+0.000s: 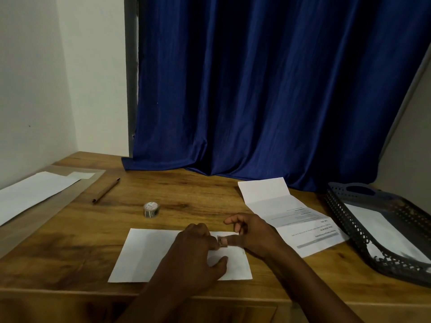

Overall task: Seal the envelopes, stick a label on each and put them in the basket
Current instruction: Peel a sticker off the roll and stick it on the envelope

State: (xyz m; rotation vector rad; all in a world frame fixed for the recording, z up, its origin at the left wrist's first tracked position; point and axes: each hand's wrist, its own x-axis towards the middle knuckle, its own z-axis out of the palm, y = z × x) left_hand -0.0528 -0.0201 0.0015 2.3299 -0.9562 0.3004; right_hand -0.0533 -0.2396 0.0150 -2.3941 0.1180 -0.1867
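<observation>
- Fingers of my left hand [198, 250] curl down onto the envelope [149, 255], thumb spread toward its near edge, I judge to pin the paper flat while the label goes on; their tips meet a small patterned piece of tape [222, 242], though whether they pinch it or only press it I cannot tell;
- my right hand [254, 231] sits just right of those fingers, its own fingers curled, one of them lying on the same piece, seemingly to smooth it onto the envelope; the blur hides the exact grip;
- under both hands, the envelope lies face-flat on the table [70, 241], square to me so both hands reach it evenly;
- just beyond my fingers and a little left stands the tape roll [151, 209], kept near for the next label;
- right of my right hand lies an unfolded printed letter [291, 220]; farther right the dark basket [345, 206] already holds something white, placed within easy reach for dropping finished envelopes;
- far left of my fingers, a pen [106, 190], then white sheets [35, 194] at the table's corner, waiting out of the way.
</observation>
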